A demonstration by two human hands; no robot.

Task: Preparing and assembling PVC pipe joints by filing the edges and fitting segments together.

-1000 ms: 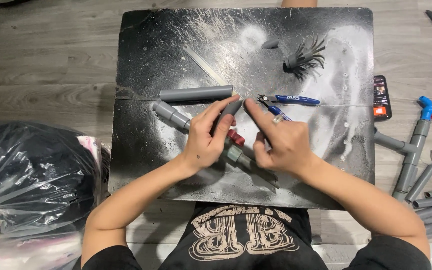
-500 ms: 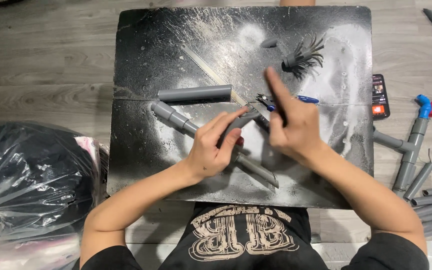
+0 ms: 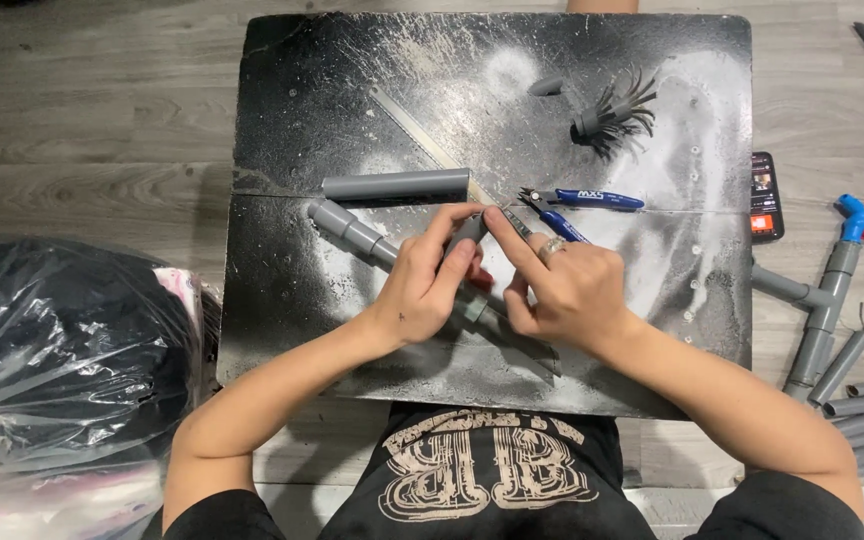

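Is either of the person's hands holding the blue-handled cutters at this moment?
No, the blue-handled cutters lie on the black board, untouched, beyond the right hand.

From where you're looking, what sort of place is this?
Probably a home hobby spot on the floor, not a workshop: a paint-spattered black board lies on grey wood flooring, with grey pipe pieces, blue-handled cutters and a black plastic bag.

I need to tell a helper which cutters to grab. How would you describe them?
Start at the black board on the floor. Just past the right hand lie the cutters, near the board's middle. They alone have blue handles; the loose pipe beside them is plain grey.
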